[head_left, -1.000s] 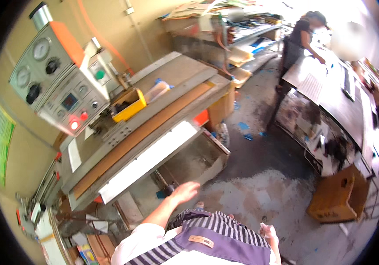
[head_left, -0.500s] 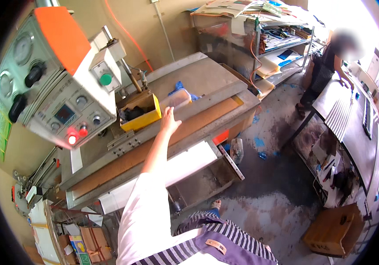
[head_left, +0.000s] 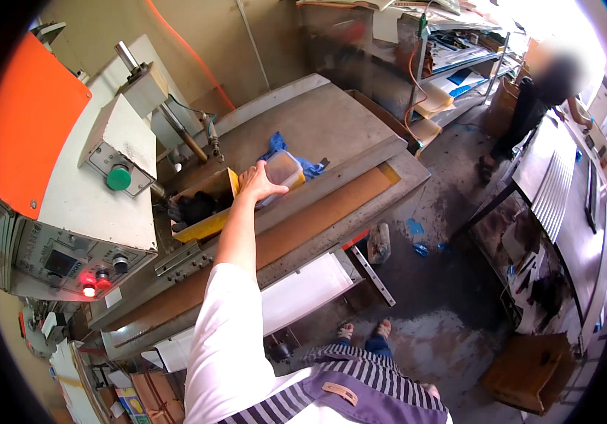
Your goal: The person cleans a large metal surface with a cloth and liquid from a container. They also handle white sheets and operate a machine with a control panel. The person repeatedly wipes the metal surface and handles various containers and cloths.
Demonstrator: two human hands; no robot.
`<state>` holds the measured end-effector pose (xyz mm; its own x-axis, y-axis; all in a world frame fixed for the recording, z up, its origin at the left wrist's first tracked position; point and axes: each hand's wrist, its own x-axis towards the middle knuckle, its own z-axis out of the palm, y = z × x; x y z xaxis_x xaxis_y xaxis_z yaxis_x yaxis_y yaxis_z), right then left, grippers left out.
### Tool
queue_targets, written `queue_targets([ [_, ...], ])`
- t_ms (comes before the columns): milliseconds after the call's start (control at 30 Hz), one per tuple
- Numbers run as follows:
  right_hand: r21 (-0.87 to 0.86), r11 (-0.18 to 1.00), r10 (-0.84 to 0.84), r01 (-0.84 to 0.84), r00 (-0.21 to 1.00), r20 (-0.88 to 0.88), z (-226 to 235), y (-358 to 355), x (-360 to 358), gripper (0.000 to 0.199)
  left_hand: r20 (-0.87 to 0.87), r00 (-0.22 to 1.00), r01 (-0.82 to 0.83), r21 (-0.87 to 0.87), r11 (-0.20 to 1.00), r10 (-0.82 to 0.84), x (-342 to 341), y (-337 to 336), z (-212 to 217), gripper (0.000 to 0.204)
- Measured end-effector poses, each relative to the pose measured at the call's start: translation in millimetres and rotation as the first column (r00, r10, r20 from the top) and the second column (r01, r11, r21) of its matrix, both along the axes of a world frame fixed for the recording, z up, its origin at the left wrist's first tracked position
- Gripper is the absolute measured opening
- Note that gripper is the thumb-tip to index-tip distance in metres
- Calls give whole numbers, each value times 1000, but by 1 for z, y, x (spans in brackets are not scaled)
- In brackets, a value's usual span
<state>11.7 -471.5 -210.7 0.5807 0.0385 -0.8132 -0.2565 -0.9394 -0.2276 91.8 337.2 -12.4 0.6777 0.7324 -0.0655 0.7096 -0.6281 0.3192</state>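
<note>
My left hand (head_left: 257, 185) reaches out over the machine's metal bed. Its fingers and thumb are round the near left corner of a clear plastic container (head_left: 284, 168); the undersides of the fingers are hidden. Blue cloth (head_left: 312, 168) lies against the container, behind it and on its right. Just left of the hand stands a yellow box (head_left: 206, 227), open at the top, with dark things (head_left: 197, 207) in it that I cannot make out. My right hand is outside the picture.
A control unit (head_left: 70, 244) with an orange cover, knobs and a lit red lamp rises at the left. Below the bed (head_left: 310, 116), a drawer with a white sheet (head_left: 310, 291) sticks out. A person (head_left: 522, 120) stands at a bench on the right. A wooden box (head_left: 529, 371) sits on the floor.
My left hand has moved left and closed in on the clear container. My view has shifted toward the bed, so the control unit looks larger.
</note>
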Motion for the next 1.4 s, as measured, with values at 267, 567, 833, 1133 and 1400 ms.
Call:
queue_targets([
  [267, 176, 857, 444, -484, 867, 224, 19, 83, 128, 32, 377, 867, 106, 498, 860, -326, -18, -135, 66, 111],
  [567, 657, 499, 480, -565, 811, 334, 130, 312, 212, 37, 188, 975, 75, 223, 972, -118, -67, -218, -44, 108],
  [833, 576, 276, 275, -769, 638, 720, 122, 486, 207, 53, 508, 830, -356, 168, 919, 229, -73, -233, -56, 77],
  [1133, 827, 442, 276, -346, 930, 242, 138, 553, 208, 33, 315, 216, -166, -921, 353, 924, -117, -210, -117, 43],
  [1400, 913, 379, -135, -151, 967, 216, 109, 515, 174, 32, 456, 258, -347, -779, 522, 852, -102, -216, -99, 58],
])
